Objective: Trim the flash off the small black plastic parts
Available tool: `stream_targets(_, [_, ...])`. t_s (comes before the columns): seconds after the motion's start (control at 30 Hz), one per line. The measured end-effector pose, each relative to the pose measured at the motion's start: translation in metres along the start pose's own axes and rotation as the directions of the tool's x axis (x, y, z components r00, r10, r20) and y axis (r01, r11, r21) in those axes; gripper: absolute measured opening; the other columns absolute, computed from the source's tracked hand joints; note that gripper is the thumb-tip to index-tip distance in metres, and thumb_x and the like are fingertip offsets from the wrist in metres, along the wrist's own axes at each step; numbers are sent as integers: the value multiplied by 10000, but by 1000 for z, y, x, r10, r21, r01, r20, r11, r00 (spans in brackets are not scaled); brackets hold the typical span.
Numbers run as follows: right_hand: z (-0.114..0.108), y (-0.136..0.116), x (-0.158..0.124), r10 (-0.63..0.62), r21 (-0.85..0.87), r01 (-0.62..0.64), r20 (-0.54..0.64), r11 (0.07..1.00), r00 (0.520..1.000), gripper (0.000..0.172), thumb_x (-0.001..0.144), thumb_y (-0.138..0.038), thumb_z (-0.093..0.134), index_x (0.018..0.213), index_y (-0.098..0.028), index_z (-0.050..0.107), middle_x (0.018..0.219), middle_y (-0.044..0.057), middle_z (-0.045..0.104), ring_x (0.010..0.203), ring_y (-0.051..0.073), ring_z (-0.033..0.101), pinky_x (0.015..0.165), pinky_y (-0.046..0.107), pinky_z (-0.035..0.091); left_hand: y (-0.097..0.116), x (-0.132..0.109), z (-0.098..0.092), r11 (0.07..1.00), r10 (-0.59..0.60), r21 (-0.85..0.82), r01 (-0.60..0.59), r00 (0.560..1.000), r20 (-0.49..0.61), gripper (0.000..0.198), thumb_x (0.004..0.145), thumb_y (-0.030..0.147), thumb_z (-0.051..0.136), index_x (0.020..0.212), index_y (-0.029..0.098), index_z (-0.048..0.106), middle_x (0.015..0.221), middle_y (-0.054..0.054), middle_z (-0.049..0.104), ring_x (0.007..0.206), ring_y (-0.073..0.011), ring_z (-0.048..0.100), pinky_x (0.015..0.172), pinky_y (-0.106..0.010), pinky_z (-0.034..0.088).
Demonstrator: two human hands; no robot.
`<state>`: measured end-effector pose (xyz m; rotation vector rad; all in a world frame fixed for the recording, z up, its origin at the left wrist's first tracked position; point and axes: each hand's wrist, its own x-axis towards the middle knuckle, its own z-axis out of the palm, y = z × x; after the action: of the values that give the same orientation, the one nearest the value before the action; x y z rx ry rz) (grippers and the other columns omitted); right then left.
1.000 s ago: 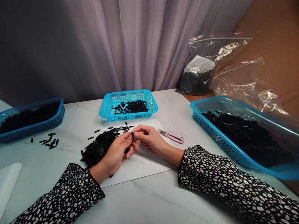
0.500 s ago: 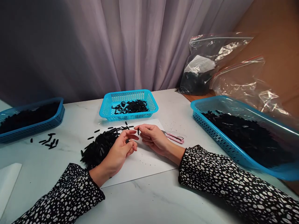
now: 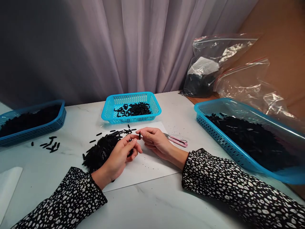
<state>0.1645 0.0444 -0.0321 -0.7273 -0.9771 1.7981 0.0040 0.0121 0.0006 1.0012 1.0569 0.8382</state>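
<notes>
My left hand [image 3: 121, 154] rests on its side on a white sheet [image 3: 145, 165], fingers curled round some small black pieces from the heap [image 3: 101, 151] beside it. My right hand [image 3: 154, 141] faces it, pinching one small black piece [image 3: 139, 136] between thumb and forefinger. The fingertips of the two hands nearly touch. Both sleeves are black with white spots.
A small blue basket [image 3: 131, 108] with black pieces stands behind the hands. Larger blue baskets of black pieces sit at the left [image 3: 30, 122] and at the right [image 3: 247, 136]. Pink snips [image 3: 176, 140] lie right of my hand. Loose pieces [image 3: 50, 144] and plastic bags [image 3: 209, 63] are further out.
The hands drew a little apart half a second ago, the right one taking the black piece; now the left fingers have closed in towards the right fingertips again.
</notes>
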Motion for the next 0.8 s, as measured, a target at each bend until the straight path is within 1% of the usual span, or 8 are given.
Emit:
stream_targets(0.13, [0,-22,4,-186,-316,161,-50,935,981,302,743,-485,760,750,-184,758,514,-40,472,461,87,252,442,263,159,0,1,0,1000,-1,-21,1,1000,11,352,835,348,661,1139,182,593,801,-42,698,506,-79,377,472,-245,166])
stream_targets(0.27, [-26,-82,-8,-527,-819,245,-81,519,846,184,785,-388,729,726,-220,778,592,15,611,547,142,431,538,296,302,3,1,0,999,22,-36,-23,999,-42,320,840,382,686,1066,195,559,882,-74,742,497,-76,351,482,-243,199])
stream_targets(0.37, [-66,-124,-38,-713,-978,-36,-175,205,679,198,804,-368,692,796,-205,804,670,63,693,598,186,533,593,326,365,5,0,-1,999,18,-41,-21,998,-64,267,833,390,701,879,202,518,858,-67,753,496,-73,345,500,-233,231])
stream_targets(0.47, [-104,-142,-68,-743,-903,-421,-338,84,577,228,800,-373,662,811,-201,813,667,95,710,616,232,589,623,353,399,5,1,-2,999,30,-29,-31,999,-31,304,774,394,765,825,181,554,812,-55,733,502,-68,337,499,-228,226])
stream_targets(0.53, [-113,-143,-75,-730,-837,-545,-403,49,552,235,813,-349,628,823,-205,813,719,115,734,645,257,615,636,362,402,4,2,-4,999,41,-24,-42,999,-24,308,747,384,788,895,164,629,783,-37,705,505,-65,337,498,-225,220])
stream_targets(0.67, [-83,-133,-48,-673,-954,-296,-244,39,698,316,888,-354,556,740,-196,786,686,85,727,667,229,622,642,322,390,2,4,-6,997,63,-43,-65,997,-43,344,813,363,713,1091,163,695,797,-30,665,517,-65,344,501,-229,229])
stream_targets(0.73, [-52,-126,-17,-581,-993,-106,-116,51,806,381,916,-383,548,650,-187,739,605,52,680,618,194,594,631,304,374,0,4,-5,995,85,-55,-88,995,-54,346,821,338,695,1119,163,697,818,-39,663,519,-68,348,494,-236,228])
stream_targets(0.8, [-24,-117,21,-518,-996,48,1,79,855,397,932,-378,557,614,-179,686,615,38,666,605,169,570,626,295,364,-1,4,-4,992,106,-68,-109,993,-51,384,798,309,713,1153,170,677,853,-46,672,512,-66,352,487,-238,225])
